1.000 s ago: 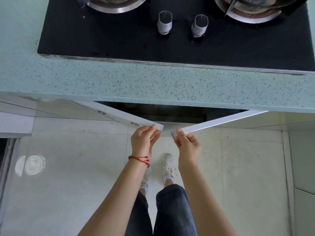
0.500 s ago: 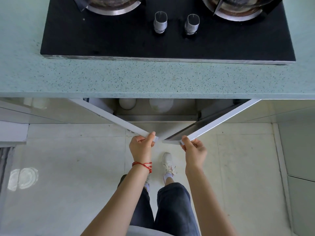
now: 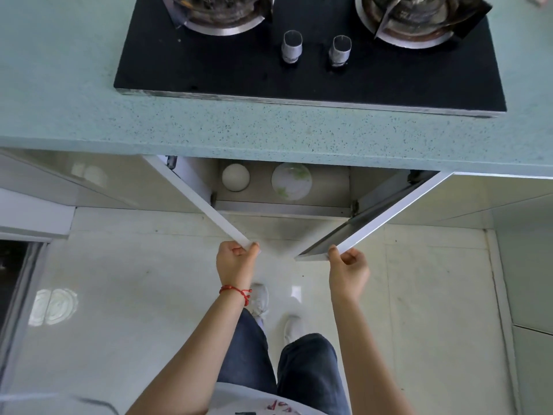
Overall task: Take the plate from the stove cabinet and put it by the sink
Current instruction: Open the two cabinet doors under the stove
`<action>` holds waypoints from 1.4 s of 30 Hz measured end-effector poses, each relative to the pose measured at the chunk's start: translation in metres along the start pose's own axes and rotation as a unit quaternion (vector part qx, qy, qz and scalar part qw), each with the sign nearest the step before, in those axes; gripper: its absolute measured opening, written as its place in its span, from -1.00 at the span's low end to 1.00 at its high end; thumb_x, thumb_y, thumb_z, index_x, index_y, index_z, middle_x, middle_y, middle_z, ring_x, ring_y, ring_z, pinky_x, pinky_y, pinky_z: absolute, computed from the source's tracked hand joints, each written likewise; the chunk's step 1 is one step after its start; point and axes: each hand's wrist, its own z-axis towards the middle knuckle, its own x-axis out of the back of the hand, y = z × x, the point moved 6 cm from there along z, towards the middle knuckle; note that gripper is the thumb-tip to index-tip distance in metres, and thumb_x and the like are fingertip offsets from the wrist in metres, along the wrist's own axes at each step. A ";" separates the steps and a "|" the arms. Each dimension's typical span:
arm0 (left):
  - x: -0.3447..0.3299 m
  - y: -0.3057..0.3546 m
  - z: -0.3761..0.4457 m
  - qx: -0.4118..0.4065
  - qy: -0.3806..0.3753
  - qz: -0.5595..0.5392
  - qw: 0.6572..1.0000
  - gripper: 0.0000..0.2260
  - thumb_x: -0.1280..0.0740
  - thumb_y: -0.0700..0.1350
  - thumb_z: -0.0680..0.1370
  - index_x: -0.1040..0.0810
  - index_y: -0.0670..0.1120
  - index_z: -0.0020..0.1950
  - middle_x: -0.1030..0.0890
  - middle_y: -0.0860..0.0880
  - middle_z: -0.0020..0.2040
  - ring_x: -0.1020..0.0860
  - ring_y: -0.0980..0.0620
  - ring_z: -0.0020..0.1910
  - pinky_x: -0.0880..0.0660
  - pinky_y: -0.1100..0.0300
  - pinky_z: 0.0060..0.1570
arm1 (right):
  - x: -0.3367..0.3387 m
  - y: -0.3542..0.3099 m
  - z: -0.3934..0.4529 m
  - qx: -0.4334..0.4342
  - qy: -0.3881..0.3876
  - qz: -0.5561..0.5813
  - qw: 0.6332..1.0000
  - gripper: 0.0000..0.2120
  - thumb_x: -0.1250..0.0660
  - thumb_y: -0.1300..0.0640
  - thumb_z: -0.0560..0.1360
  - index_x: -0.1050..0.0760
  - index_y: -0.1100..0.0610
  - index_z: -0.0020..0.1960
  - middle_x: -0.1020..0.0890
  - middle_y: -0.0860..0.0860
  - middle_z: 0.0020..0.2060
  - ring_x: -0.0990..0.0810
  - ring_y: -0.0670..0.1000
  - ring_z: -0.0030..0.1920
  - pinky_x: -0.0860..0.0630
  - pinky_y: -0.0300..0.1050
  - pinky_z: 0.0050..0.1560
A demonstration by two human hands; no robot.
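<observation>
Both hands grip door edges, left hand (image 3: 236, 259) on left door (image 3: 191, 199), right hand (image 3: 348, 266) on right door (image 3: 380, 217); plate (image 3: 291, 181) sits straight ahead inside the cabinet, about midway between them.

Each hand (left hand (image 3: 236, 260), right hand (image 3: 348, 269)) grips a cabinet door (image 3: 191, 196); plate (image 3: 291, 181) inside

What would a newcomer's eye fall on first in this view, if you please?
Most likely the two white cabinet doors, swung open in a V under the counter, the left hand gripping the left door and the right hand gripping the right door. Next, the two round white dishes inside, and the black stove above.
</observation>
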 end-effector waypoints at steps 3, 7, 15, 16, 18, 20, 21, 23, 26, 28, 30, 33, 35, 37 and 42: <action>0.012 -0.004 -0.006 -0.001 0.025 0.018 1.000 -0.83 -0.43 -0.18 0.35 -0.44 -0.15 -0.22 -0.56 -0.05 -0.32 -0.55 -0.02 -0.27 -0.44 0.19 -0.26 | 0.011 0.003 -0.003 0.007 -0.009 -0.030 0.999 -0.80 -0.36 0.09 0.41 -0.38 0.18 -0.19 -0.42 -0.04 -0.42 -0.39 -0.07 -0.44 -0.34 -0.40 -0.53; 0.029 -0.008 -0.016 -0.009 0.064 0.042 0.997 -0.84 -0.42 -0.17 0.35 -0.47 -0.17 -0.19 -0.59 -0.10 -0.24 -0.53 -0.04 -0.24 -0.39 0.18 -0.22 | 0.029 0.012 -0.005 0.021 -0.013 -0.046 0.999 -0.81 -0.35 0.09 0.42 -0.38 0.18 -0.18 -0.41 -0.04 -0.41 -0.38 -0.06 -0.41 -0.31 -0.21 -0.39; 0.067 -0.023 -0.024 -0.025 0.098 0.098 0.990 -0.87 -0.41 -0.16 0.35 -0.54 -0.21 -0.22 -0.58 -0.11 -0.25 -0.50 -0.05 -0.23 -0.38 0.19 -0.16 | 0.072 0.029 -0.004 0.064 -0.018 -0.076 0.995 -0.87 -0.32 0.12 0.43 -0.45 0.15 -0.07 -0.40 -0.07 -0.45 -0.39 0.01 -0.36 -0.33 -0.15 -0.28; 0.073 -0.025 -0.025 -0.027 0.101 0.101 0.989 -0.87 -0.41 -0.16 0.36 -0.55 -0.21 -0.22 -0.59 -0.11 -0.25 -0.50 -0.05 -0.24 -0.38 0.19 -0.16 | 0.078 0.030 -0.004 0.068 -0.017 -0.085 0.994 -0.91 -0.31 0.13 0.43 -0.44 0.13 -0.12 -0.38 -0.08 -0.46 -0.38 0.01 -0.37 -0.31 -0.16 -0.33; 0.083 -0.029 -0.028 -0.031 0.110 0.107 0.988 -0.88 -0.41 -0.15 0.37 -0.55 -0.19 -0.22 -0.61 -0.12 -0.25 -0.49 -0.03 -0.25 -0.36 0.21 -0.16 | 0.089 0.031 -0.005 0.077 -0.012 -0.102 0.992 -0.83 -0.30 0.13 0.43 -0.36 0.08 -0.29 -0.35 -0.07 -0.50 -0.32 -0.01 -0.42 -0.26 -0.19 -0.42; 0.093 -0.032 -0.029 -0.032 0.117 0.109 0.987 -0.89 -0.41 -0.15 0.37 -0.55 -0.18 -0.23 -0.62 -0.14 -0.24 -0.49 -0.03 -0.25 -0.34 0.22 -0.16 | 0.100 0.031 -0.007 0.090 -0.003 -0.110 0.990 -0.70 -0.29 0.15 0.42 -0.24 0.08 -0.41 -0.29 -0.04 -0.53 -0.23 -0.03 -0.48 -0.20 -0.16 -0.45; 0.097 -0.033 -0.029 -0.032 0.118 0.111 0.986 -0.89 -0.41 -0.15 0.38 -0.55 -0.18 -0.22 -0.63 -0.16 -0.23 -0.49 -0.03 -0.25 -0.35 0.22 -0.15 | 0.105 0.031 -0.008 0.093 0.000 -0.114 0.989 -0.68 -0.29 0.16 0.42 -0.22 0.10 -0.42 -0.27 -0.03 -0.53 -0.20 -0.03 -0.49 -0.18 -0.14 -0.45; 0.105 -0.035 -0.029 -0.035 0.117 0.121 0.985 -0.89 -0.40 -0.16 0.38 -0.56 -0.20 -0.22 -0.64 -0.19 -0.21 -0.48 -0.05 -0.25 -0.35 0.21 -0.15 | 0.113 0.031 -0.010 0.094 0.008 -0.123 0.988 -0.66 -0.29 0.18 0.41 -0.18 0.10 -0.44 -0.24 -0.02 -0.54 -0.16 -0.02 -0.48 -0.14 -0.13 -0.45; 0.118 -0.037 -0.030 -0.042 0.112 0.131 0.984 -0.89 -0.39 -0.17 0.38 -0.57 -0.22 -0.23 -0.65 -0.22 -0.20 -0.51 -0.09 -0.23 -0.37 0.20 -0.12 | 0.126 0.035 -0.010 0.080 0.027 -0.126 0.988 -0.74 -0.29 0.20 0.41 -0.32 0.20 -0.42 -0.30 0.08 -0.51 -0.20 0.10 -0.41 -0.22 -0.09 -0.41; 0.128 -0.039 -0.030 -0.043 0.107 0.134 0.984 -0.91 -0.38 -0.18 0.38 -0.56 -0.20 -0.28 -0.64 -0.22 -0.23 -0.53 -0.12 -0.22 -0.37 0.19 -0.13 | 0.134 0.038 -0.011 0.064 0.041 -0.123 0.990 -0.83 -0.31 0.19 0.41 -0.52 0.32 -0.19 -0.47 0.21 -0.41 -0.36 0.21 -0.33 -0.40 -0.06 -0.23; 0.140 -0.041 -0.028 -0.044 0.107 0.140 0.983 -0.92 -0.37 -0.19 0.38 -0.56 -0.17 -0.31 -0.65 -0.23 -0.22 -0.53 -0.14 -0.21 -0.37 0.18 -0.14 | 0.141 0.040 -0.010 0.064 0.049 -0.124 0.989 -0.81 -0.32 0.19 0.42 -0.54 0.32 -0.07 -0.57 0.19 -0.30 -0.46 0.17 -0.22 -0.41 -0.09 -0.09; 0.157 -0.044 -0.025 -0.044 0.117 0.150 0.981 -0.89 -0.35 -0.20 0.39 -0.61 -0.22 -0.28 -0.65 -0.25 -0.22 -0.55 -0.20 -0.20 -0.38 0.15 -0.15 | 0.151 0.042 -0.009 0.060 0.066 -0.133 0.987 -0.78 -0.31 0.18 0.42 -0.54 0.35 -0.08 -0.59 0.21 -0.26 -0.49 0.19 -0.18 -0.46 0.00 -0.02; 0.168 -0.047 -0.022 -0.053 0.122 0.166 0.977 -0.87 -0.34 -0.20 0.40 -0.62 -0.22 -0.29 -0.64 -0.26 -0.24 -0.50 -0.18 -0.27 -0.35 0.17 -0.19 | 0.160 0.043 -0.010 0.063 0.082 -0.139 0.985 -0.76 -0.31 0.18 0.42 -0.52 0.38 -0.10 -0.60 0.31 -0.24 -0.53 0.29 -0.14 -0.48 0.07 0.02; 0.179 -0.049 -0.019 -0.056 0.125 0.178 0.974 -0.87 -0.33 -0.19 0.40 -0.62 -0.21 -0.29 -0.62 -0.26 -0.28 -0.47 -0.16 -0.29 -0.32 0.17 -0.21 | 0.167 0.044 -0.011 0.062 0.094 -0.141 0.984 -0.78 -0.30 0.18 0.42 -0.52 0.38 -0.14 -0.60 0.36 -0.20 -0.53 0.35 -0.09 -0.48 0.09 0.00; 0.199 -0.056 -0.017 -0.046 0.146 0.163 0.975 -0.89 -0.34 -0.19 0.41 -0.61 -0.22 -0.19 -0.64 -0.26 -0.19 -0.53 -0.20 -0.17 -0.33 0.17 -0.14 | 0.183 0.051 -0.007 0.037 0.106 -0.138 0.984 -0.82 -0.27 0.18 0.42 -0.55 0.30 -0.15 -0.52 0.19 -0.35 -0.44 0.14 -0.25 -0.41 -0.08 -0.12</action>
